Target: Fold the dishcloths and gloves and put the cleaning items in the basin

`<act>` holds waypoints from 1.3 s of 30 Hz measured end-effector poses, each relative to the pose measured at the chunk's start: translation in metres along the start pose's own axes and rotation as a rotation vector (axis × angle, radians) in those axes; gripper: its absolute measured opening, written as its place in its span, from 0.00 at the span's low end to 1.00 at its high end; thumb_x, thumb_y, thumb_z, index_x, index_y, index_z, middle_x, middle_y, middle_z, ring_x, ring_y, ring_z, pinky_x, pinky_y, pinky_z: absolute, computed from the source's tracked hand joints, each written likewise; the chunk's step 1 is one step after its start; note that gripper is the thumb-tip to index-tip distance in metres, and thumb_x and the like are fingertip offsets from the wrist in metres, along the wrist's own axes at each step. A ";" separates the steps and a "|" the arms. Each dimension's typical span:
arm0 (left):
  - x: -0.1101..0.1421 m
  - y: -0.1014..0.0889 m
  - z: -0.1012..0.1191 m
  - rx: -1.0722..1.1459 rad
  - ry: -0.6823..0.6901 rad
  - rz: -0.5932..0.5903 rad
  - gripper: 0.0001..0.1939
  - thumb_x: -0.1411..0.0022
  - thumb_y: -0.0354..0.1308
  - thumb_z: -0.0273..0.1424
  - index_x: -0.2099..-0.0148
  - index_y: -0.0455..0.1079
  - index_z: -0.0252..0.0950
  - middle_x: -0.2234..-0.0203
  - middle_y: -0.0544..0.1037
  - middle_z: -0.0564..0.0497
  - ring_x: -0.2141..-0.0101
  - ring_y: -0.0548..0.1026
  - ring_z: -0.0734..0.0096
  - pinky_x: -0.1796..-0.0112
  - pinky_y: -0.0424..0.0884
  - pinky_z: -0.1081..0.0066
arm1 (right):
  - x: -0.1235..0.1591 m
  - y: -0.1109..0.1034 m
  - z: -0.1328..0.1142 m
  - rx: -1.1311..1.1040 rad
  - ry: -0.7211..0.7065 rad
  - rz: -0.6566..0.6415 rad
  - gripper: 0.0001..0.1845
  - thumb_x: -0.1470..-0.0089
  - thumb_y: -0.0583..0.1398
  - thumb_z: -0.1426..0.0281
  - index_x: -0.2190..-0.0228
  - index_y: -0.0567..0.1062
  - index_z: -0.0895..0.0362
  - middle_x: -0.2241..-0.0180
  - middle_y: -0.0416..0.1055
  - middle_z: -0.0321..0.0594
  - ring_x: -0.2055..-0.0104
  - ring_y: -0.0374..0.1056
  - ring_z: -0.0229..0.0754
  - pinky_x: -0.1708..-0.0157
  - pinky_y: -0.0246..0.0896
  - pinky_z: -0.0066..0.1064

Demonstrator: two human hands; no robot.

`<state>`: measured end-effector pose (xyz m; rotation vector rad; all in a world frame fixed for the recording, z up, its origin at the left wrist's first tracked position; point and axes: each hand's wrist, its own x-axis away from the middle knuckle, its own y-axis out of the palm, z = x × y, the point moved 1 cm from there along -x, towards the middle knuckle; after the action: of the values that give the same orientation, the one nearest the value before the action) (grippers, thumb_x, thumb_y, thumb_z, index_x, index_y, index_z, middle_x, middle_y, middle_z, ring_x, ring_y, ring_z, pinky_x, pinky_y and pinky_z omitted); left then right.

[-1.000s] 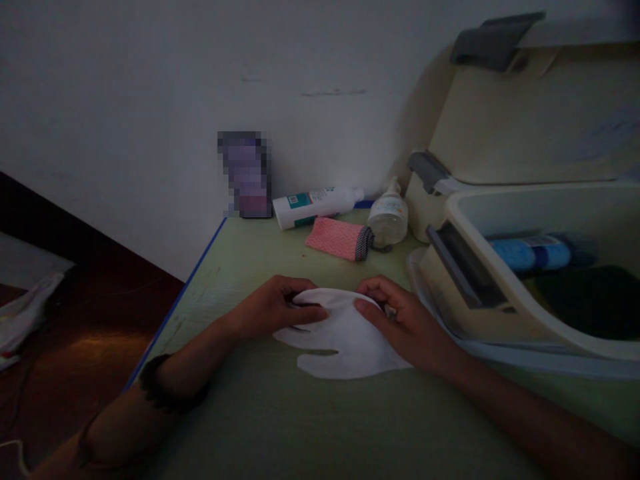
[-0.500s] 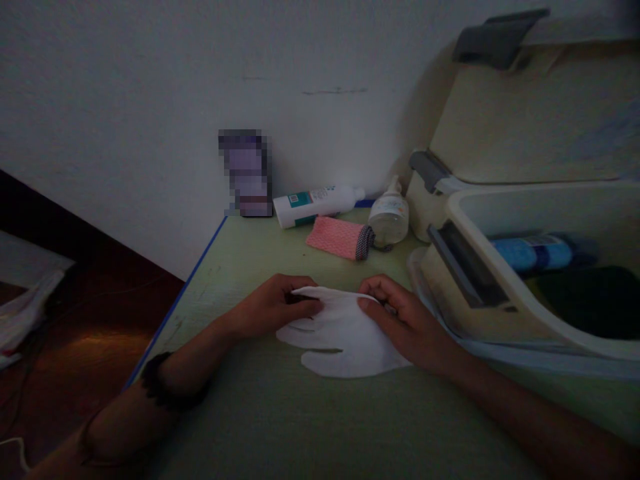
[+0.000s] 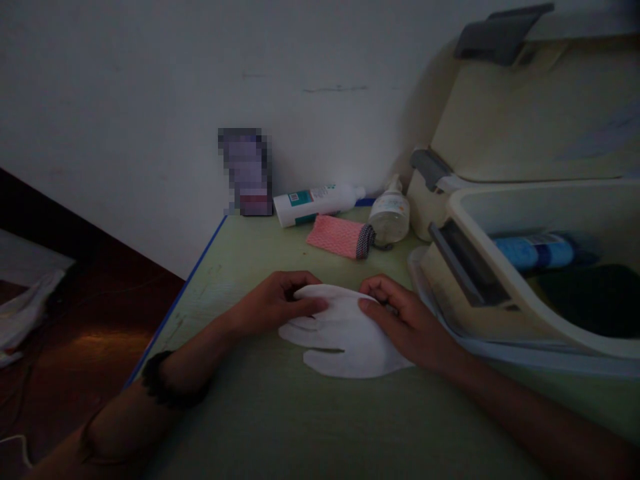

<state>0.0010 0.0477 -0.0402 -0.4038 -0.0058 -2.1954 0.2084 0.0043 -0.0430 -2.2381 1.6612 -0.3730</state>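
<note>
A white glove (image 3: 350, 333) lies stretched between my two hands, just over the green tabletop, its fingers pointing left. My left hand (image 3: 280, 303) pinches the finger end of the glove, thumb on top and the other fingers behind it. Toward the cuff end, my right hand (image 3: 405, 320) grips the glove's upper edge between thumb and curled fingers. Parts of the fingers on both hands are hidden behind the fabric. Beyond the glove sits a pink mesh pouch (image 3: 335, 237) with a dark checked end.
A white bottle (image 3: 320, 203) lies on its side by the wall, with a clear pump bottle (image 3: 390, 217) to its right. A blurred phone-like object (image 3: 250, 173) leans at the back left. On the right, an open lidded bin (image 3: 480, 220) holds a blue bottle (image 3: 535, 252).
My left hand has shifted very slightly right along the glove's finger end, and the glove's upper edge looks smoother there. My right hand stays in place.
</note>
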 end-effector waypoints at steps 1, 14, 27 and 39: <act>0.000 0.001 0.000 0.010 -0.005 0.026 0.11 0.48 0.62 0.37 0.68 0.69 0.33 0.79 0.71 0.58 0.78 0.68 0.80 0.77 0.64 0.81 | 0.000 0.000 0.000 0.003 0.004 -0.001 0.04 0.43 0.53 0.68 0.68 0.65 0.55 0.76 0.61 0.31 0.74 0.59 0.34 0.77 0.52 0.25; -0.002 -0.020 0.006 -0.709 0.240 0.604 0.14 0.42 0.55 0.37 0.57 0.68 0.33 0.68 0.74 0.49 0.72 0.70 0.72 0.72 0.68 0.72 | 0.001 0.002 0.007 0.270 -0.221 0.385 0.16 0.46 0.54 0.71 0.54 0.61 0.56 0.55 0.61 0.47 0.52 0.60 0.47 0.54 0.59 0.41; 0.007 0.015 -0.009 -1.287 0.335 0.106 0.29 0.34 0.41 0.41 0.36 0.45 0.31 0.37 0.51 0.41 0.38 0.48 0.60 0.41 0.46 0.55 | 0.005 0.011 0.012 0.871 -0.285 -0.054 0.30 0.40 0.47 0.60 0.43 0.57 0.66 0.39 0.52 0.52 0.37 0.46 0.47 0.40 0.43 0.45; 0.014 -0.036 0.012 -1.132 0.357 0.279 0.10 0.38 0.51 0.31 0.62 0.74 0.36 0.65 0.75 0.48 0.63 0.72 0.66 0.60 0.69 0.67 | 0.018 0.017 0.005 0.946 -0.412 -0.020 0.26 0.41 0.48 0.70 0.42 0.57 0.62 0.38 0.47 0.47 0.36 0.41 0.46 0.39 0.42 0.45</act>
<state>-0.0318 0.0605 -0.0197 -0.5562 1.4305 -1.7669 0.2008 -0.0169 -0.0538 -1.4770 0.9417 -0.5178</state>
